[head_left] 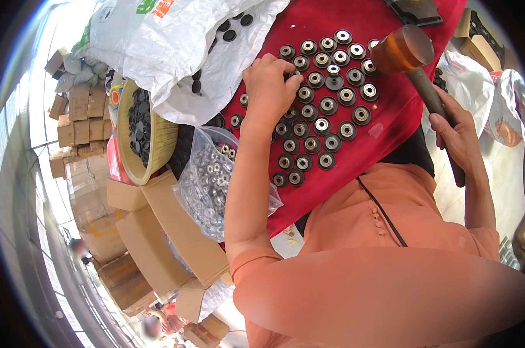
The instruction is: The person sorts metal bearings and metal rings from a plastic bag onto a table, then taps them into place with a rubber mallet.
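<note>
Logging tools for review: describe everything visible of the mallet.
The mallet has a cylindrical, amber-brown, plastic-looking head with a flat face and a dark handle slanting down rightward. The right hand grips the handle, whose end sticks out below. The head shows over the right side of the red cloth; contact is unclear.

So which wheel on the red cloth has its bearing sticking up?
The black wheel about midway between the left hand and the mallet head: its bearing stands raised, while its neighbours' look seated.
</note>
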Motion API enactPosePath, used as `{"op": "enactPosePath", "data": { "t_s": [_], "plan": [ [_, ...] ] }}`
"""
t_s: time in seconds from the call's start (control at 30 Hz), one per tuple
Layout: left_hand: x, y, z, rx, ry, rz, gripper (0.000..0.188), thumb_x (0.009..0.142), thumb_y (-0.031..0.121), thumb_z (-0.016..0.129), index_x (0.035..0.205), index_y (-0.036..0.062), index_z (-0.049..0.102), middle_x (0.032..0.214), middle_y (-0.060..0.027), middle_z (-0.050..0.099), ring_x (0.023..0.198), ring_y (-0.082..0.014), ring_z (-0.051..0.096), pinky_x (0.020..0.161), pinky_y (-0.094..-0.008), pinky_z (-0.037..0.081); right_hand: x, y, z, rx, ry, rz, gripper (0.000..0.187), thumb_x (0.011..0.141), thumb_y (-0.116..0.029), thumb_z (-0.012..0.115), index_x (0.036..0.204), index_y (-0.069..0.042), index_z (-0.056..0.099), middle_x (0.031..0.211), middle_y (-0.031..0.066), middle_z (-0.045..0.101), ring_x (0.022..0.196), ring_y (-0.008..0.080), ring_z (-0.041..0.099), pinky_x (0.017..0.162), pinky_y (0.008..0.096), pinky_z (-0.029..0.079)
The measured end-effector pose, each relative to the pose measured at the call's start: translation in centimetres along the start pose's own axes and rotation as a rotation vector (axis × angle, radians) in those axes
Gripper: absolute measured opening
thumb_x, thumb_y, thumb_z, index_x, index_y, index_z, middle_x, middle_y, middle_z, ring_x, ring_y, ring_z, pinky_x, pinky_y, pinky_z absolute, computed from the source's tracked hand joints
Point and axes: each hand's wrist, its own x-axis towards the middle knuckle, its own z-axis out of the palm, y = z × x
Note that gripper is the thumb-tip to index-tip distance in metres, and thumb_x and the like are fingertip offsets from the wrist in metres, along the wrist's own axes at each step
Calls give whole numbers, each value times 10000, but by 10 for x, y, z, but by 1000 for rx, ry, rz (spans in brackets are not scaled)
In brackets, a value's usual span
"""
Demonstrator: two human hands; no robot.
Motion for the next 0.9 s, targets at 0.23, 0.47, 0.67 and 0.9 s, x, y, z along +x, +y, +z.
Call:
{"op": "enactPosePath", "data": {
  "t_s": [0.23,0.47,0.67,0.9],
  "plan": [
    [-9,-1,1,-1,48,34,191,726,186,790,851,61,717,823,-68,631,825,-263,614,780,-408,450,-2,4,-2,18,30,12,570,909,-334,685,1398,-89,522,734,-17,527,527,61,493,472,216,395],
    [-12,1,4,-60,98,0,173,723,160,789,844,60,717,789,-66,629,726,-252,623,693,-401,473,-6,7,-2,30,47,-1,571,901,-320,693,1391,-77,528,729,-19,526,524,61,492,472,215,394],
    [9,43,10,-83,231,142,140,731,120,769,861,83,732,831,-54,638,823,-251,627,771,-400,456,-7,7,0,56,45,10,555,900,-295,694,1379,-66,534,732,-18,541,528,60,492,474,215,396],
    [11,62,23,-61,49,122,134,719,128,778,845,97,744,872,-43,626,912,-248,604,860,-397,398,-10,10,-3,34,49,-9,550,895,-278,695,1376,-62,536,734,-13,554,536,62,499,483,219,404]
  ]
}}
